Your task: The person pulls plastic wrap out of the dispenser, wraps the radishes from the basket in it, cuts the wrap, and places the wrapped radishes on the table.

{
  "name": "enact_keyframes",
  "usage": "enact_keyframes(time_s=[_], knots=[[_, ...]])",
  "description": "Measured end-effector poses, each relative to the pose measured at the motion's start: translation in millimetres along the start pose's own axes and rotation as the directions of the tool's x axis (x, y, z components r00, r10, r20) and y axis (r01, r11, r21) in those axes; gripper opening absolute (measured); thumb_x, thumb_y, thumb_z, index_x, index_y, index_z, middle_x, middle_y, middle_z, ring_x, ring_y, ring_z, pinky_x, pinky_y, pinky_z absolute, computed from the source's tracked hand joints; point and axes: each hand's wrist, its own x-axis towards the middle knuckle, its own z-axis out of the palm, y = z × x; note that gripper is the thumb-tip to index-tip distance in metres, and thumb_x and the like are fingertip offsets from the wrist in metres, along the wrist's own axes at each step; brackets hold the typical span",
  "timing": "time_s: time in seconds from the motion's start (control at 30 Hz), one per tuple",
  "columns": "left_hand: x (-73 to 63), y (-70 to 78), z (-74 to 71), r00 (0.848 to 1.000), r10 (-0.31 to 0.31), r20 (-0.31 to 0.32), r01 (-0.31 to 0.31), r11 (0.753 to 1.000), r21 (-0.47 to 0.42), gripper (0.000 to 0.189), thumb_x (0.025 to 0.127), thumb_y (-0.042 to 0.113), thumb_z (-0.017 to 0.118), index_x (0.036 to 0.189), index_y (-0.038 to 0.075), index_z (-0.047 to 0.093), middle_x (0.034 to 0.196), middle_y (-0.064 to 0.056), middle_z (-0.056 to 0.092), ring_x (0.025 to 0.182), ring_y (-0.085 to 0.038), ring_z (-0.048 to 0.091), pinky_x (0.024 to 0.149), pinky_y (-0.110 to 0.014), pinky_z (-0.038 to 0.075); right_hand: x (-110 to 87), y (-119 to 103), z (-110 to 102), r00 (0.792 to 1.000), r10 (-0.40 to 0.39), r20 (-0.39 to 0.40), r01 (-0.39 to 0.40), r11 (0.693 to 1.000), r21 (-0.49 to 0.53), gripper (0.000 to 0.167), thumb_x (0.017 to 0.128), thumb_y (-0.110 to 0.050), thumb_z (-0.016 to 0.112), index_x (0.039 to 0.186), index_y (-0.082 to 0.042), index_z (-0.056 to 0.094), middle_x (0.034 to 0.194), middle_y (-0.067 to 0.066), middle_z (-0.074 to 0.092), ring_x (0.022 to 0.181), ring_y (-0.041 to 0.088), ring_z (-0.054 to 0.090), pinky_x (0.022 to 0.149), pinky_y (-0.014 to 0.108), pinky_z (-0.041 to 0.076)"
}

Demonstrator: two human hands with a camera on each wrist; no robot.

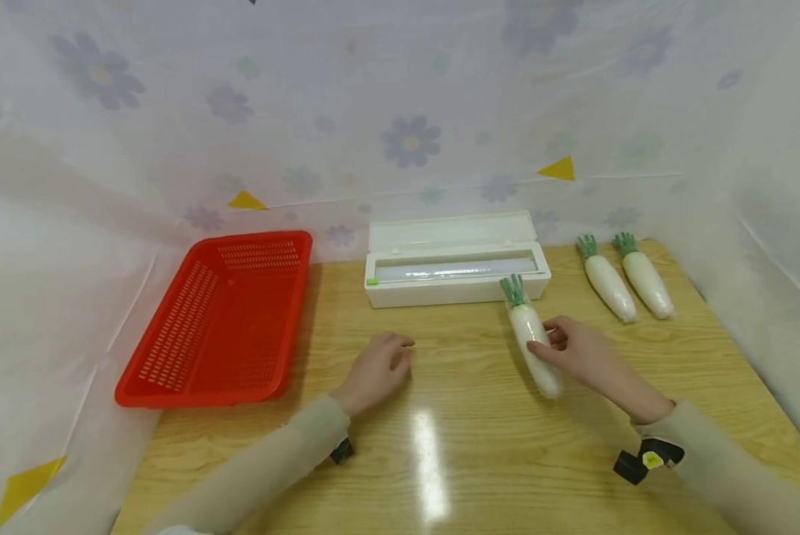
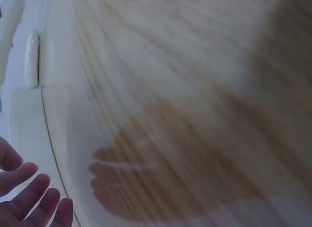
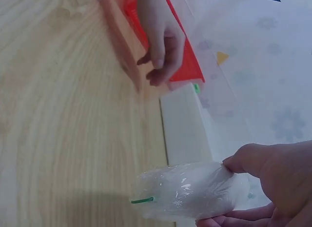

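A white radish with green leaf stubs (image 1: 528, 336), wrapped in clear film, is pinched between the thumb and fingers of my right hand (image 1: 579, 358). In the right wrist view the wrinkled film on the radish (image 3: 187, 190) shines, and my right hand (image 3: 285, 180) grips it from one side. My left hand (image 1: 376, 373) hovers over the table left of the radish, fingers loosely bent and holding nothing. Behind the radish stands a white cling film box (image 1: 453, 292) with its lid (image 1: 450, 232) raised and a film roll (image 1: 467, 267) inside.
A red plastic basket (image 1: 239, 327) sits at the left of the wooden table (image 1: 480, 461). Two more wrapped radishes, a nearer one (image 1: 610, 288) and an outer one (image 1: 647, 284), lie at the back right. Flowered white sheeting (image 1: 407, 89) encloses the back and sides.
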Motion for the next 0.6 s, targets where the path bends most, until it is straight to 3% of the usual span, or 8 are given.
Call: enact_keyframes(time_s=[0.3,0.47,0.6], knots=[[-4.8,-12.4,-9.8,0.996,0.019,-0.092,-0.009,0.994,0.111,0.027,0.1,0.009,0.06,0.125,0.004,0.069,0.123,-0.015,0.067,0.117,-0.033,0.062,0.099,-0.049,0.053,17.2,27,-55,0.995,0.046,-0.091,-0.051,0.997,-0.055,0.071,0.105,-0.043,0.06,0.14,0.017,0.05,0.123,0.038,0.063,0.111,0.052,0.062,0.083,0.058,0.055],[-6.8,-16.6,-10.6,0.991,0.053,-0.125,-0.038,0.992,0.121,0.025,0.099,0.007,0.063,0.123,0.003,0.069,0.119,-0.015,0.066,0.112,-0.033,0.063,0.094,-0.049,0.054,38.5,48,-75,0.992,0.114,-0.058,-0.12,0.988,-0.101,0.076,0.106,-0.049,0.053,0.142,0.018,0.046,0.129,0.041,0.059,0.115,0.056,0.058,0.087,0.061,0.053],[-7.7,-18.5,-11.3,0.988,0.064,-0.139,-0.047,0.991,0.126,0.024,0.099,0.006,0.063,0.122,0.003,0.069,0.118,-0.015,0.065,0.11,-0.033,0.063,0.094,-0.049,0.054,60.1,67,-78,0.989,0.145,-0.023,-0.147,0.977,-0.156,0.08,0.106,-0.051,0.05,0.142,0.02,0.044,0.131,0.043,0.056,0.116,0.057,0.057,0.089,0.063,0.051]])
